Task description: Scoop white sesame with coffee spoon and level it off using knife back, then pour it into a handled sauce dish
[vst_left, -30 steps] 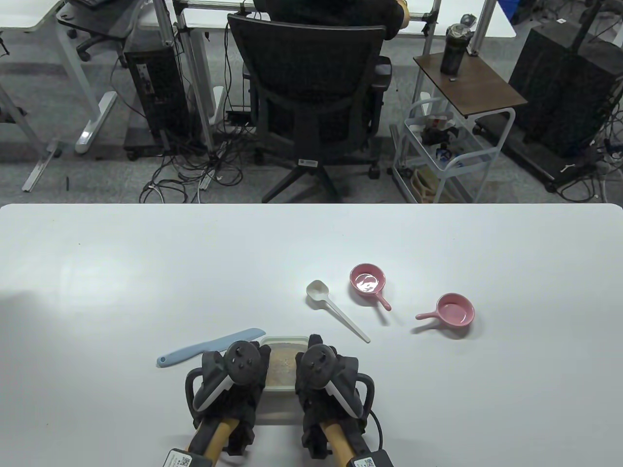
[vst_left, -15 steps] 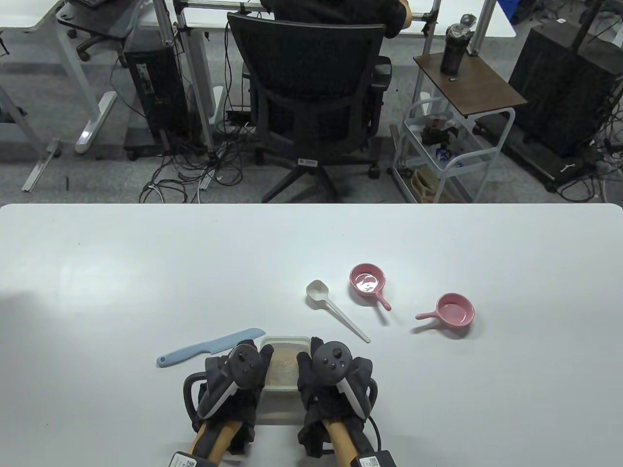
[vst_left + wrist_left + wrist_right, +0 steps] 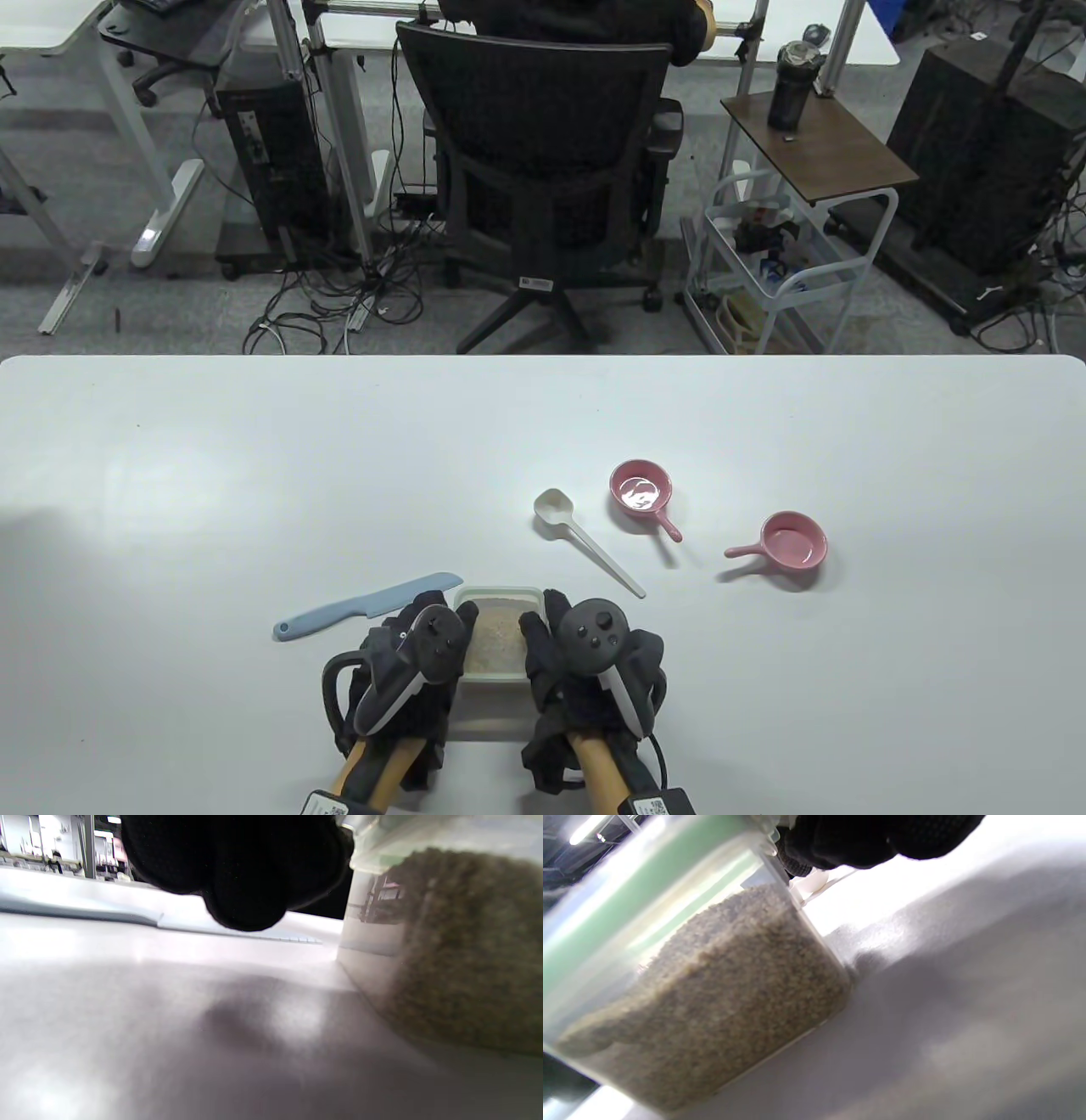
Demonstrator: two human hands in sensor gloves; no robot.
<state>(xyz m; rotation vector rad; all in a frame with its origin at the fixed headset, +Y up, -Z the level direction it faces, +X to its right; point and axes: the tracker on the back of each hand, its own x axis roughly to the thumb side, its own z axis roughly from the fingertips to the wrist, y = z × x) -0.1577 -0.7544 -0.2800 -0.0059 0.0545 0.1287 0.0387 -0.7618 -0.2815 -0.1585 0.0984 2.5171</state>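
Both hands, the left hand [image 3: 405,658] and right hand [image 3: 585,658], grip the sides of the seed box [image 3: 498,632] on the surface, so scooping hasn't started; next, I think, comes picking up the white spoon [image 3: 585,543].

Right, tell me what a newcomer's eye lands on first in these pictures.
First, the two gloved hands, left hand and right hand, flanking the clear sesame container at the table's near edge. Next, the two pink sauce dishes to the right, with the white spoon lying just left of them. The pale blue knife lies untouched left of the container.
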